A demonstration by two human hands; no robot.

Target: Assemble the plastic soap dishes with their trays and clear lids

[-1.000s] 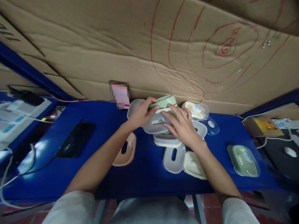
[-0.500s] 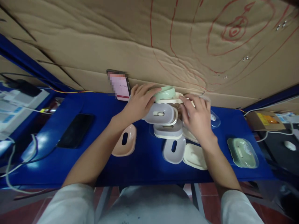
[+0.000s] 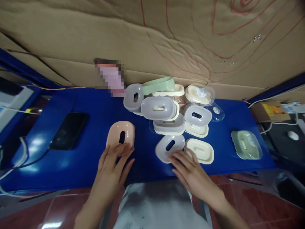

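Observation:
Fingers spread, my left hand (image 3: pixel 114 165) rests on the near edge of a pink oval soap dish tray (image 3: pixel 113 133) with a dark slot. My right hand (image 3: pixel 189 167) is open too, its fingertips touching the near rim of a grey slotted tray (image 3: pixel 162 149), which sits askew. Beside that hand lies a cream tray (image 3: pixel 206 152), partly under its fingers. Beyond are piled soap dish parts: a grey tray on a cream one (image 3: pixel 152 108), another grey piece (image 3: pixel 169 124), a green ring-shaped piece (image 3: pixel 159 86) and a grey slotted tray (image 3: pixel 197 115).
A black phone (image 3: pixel 69 131) lies at left on the blue table (image 3: pixel 95 168). A second phone (image 3: pixel 111 78) leans against the cardboard wall (image 3: pixel 71 38). Clear-lidded cream (image 3: pixel 197 94) and green (image 3: pixel 246 144) soap dishes stand to the right. A small box (image 3: pixel 271 111) is farther right.
Both hands have come back from the pile toward me, the left to the pink tray, the right to the near grey tray. That grey tray has turned. The green piece stays on the pile.

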